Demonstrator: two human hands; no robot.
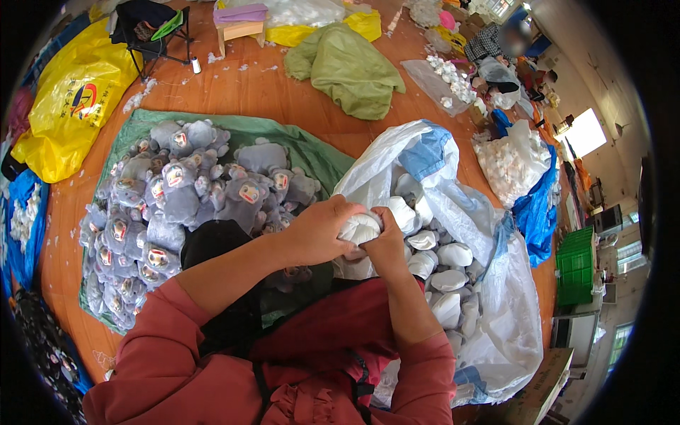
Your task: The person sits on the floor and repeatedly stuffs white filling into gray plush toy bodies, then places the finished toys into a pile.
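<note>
Both my hands are closed around a white, rounded, padded fabric piece (359,229) held up in front of me. My left hand (326,230) grips its left side, with the thumb over the top. On its right side my right hand (387,244) presses the edge, fingers curled. The piece's underside is hidden by the hands. Just right of them, an opened white and blue woven sack (499,312) holds many similar white stuffed pieces (449,281). To the left, grey plush toys (180,195) with coloured faces lie heaped on a green sheet (294,138).
A yellow bag (78,99) and a folding chair (152,32) stand far left. Ahead lie an olive-green cloth sack (350,67) and a small wooden stool (241,25). At the right are a clear bag of white pieces (513,159), green crates (575,265) and a cardboard box (542,389).
</note>
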